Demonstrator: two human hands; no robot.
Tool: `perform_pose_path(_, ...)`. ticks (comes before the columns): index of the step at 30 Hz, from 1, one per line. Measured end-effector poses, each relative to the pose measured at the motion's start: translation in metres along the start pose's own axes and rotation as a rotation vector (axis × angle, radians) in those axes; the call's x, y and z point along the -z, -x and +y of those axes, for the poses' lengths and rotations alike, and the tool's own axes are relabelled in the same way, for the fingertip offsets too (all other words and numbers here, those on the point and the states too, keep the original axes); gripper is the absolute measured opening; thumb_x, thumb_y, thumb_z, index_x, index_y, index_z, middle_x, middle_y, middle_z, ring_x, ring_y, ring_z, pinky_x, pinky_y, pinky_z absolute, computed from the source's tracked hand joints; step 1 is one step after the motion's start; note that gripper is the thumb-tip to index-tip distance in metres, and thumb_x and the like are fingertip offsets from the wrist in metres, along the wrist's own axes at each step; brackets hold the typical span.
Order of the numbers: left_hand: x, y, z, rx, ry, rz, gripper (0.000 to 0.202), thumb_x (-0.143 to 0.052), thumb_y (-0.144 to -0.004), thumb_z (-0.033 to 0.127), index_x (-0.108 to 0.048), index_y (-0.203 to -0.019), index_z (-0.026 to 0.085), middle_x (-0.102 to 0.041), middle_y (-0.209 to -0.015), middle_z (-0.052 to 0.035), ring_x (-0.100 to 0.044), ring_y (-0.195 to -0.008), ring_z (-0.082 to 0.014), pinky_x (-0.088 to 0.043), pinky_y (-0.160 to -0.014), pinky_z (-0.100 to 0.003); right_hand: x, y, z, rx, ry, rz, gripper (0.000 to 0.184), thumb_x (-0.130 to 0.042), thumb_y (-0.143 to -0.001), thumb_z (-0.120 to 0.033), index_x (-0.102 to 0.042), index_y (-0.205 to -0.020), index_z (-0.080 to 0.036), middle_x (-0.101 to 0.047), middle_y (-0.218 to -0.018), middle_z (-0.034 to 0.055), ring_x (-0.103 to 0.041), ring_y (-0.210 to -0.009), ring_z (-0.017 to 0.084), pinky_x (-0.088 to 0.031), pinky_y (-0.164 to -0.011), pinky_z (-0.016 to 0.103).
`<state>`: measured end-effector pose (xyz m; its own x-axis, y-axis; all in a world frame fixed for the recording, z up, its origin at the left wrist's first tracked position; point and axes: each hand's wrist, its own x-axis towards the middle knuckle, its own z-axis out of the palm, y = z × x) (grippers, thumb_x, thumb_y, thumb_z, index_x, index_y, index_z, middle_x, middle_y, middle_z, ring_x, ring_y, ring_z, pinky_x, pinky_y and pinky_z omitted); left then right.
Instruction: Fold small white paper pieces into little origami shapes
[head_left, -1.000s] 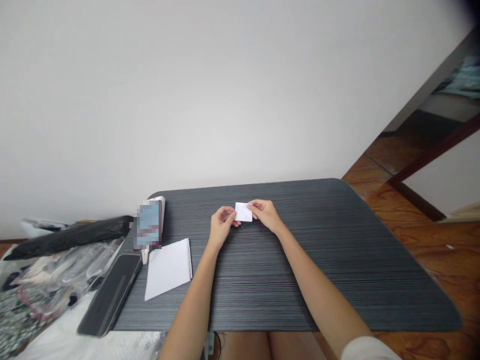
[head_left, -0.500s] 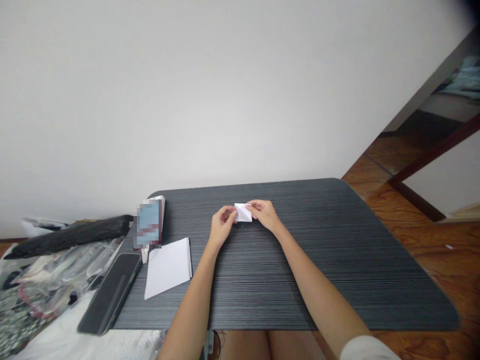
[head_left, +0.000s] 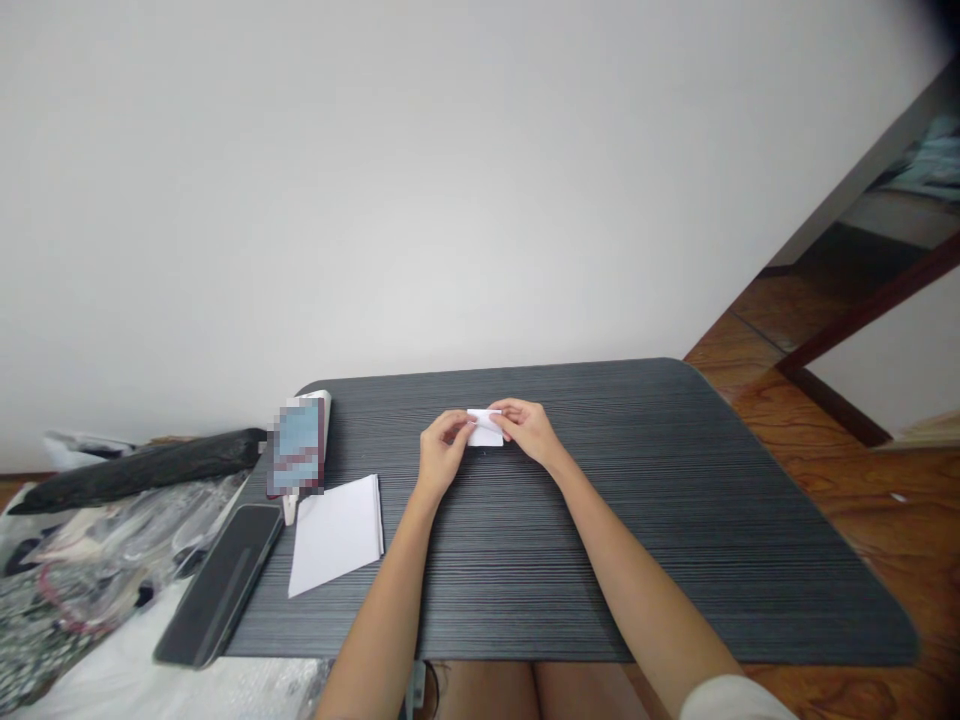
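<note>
A small piece of folded white paper [head_left: 486, 433] is held between both hands, just over the dark table. My left hand [head_left: 444, 450] pinches its left edge between thumb and fingers. On the opposite side, my right hand [head_left: 527, 430] grips the upper right part, its thumb lying across the paper's face. A crease runs across the upper part of the paper. The fingertips behind it are partly hidden.
The dark wood-grain table [head_left: 675, 520] reaches back to a white wall. At its left lie a stack of white paper [head_left: 337, 535], a black phone [head_left: 221, 590] and a blurred-out box-like item [head_left: 300, 445]. Plastic-wrapped things [head_left: 150, 530] sit beyond the left edge.
The paper's upper part has been folded or bent over, so its diagonal crease now looks like a horizontal band. Both hands keep their hold, with only small finger movements.
</note>
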<state>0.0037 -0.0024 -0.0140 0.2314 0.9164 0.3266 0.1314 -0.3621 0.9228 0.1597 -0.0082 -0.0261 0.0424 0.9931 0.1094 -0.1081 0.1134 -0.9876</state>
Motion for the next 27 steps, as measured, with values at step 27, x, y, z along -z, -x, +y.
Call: perform_pose_path(27, 0.0007, -0.0006, -0.0051, 0.044, 0.032, 0.134, 0.016, -0.059, -0.071, 0.027, -0.068, -0.080, 0.018, -0.062, -0.089, -0.0059, -0.059, -0.082, -0.0158, -0.049, -0.076, -0.029, 0.0050, 0.0012, -0.0013, 0.196, 0.179, -0.156, 0.016, -0.059, -0.070, -0.029, -0.062, -0.082, -0.018, -0.057, -0.095, 0.0059, -0.054, -0.088, 0.016, -0.044, -0.072, 0.027)
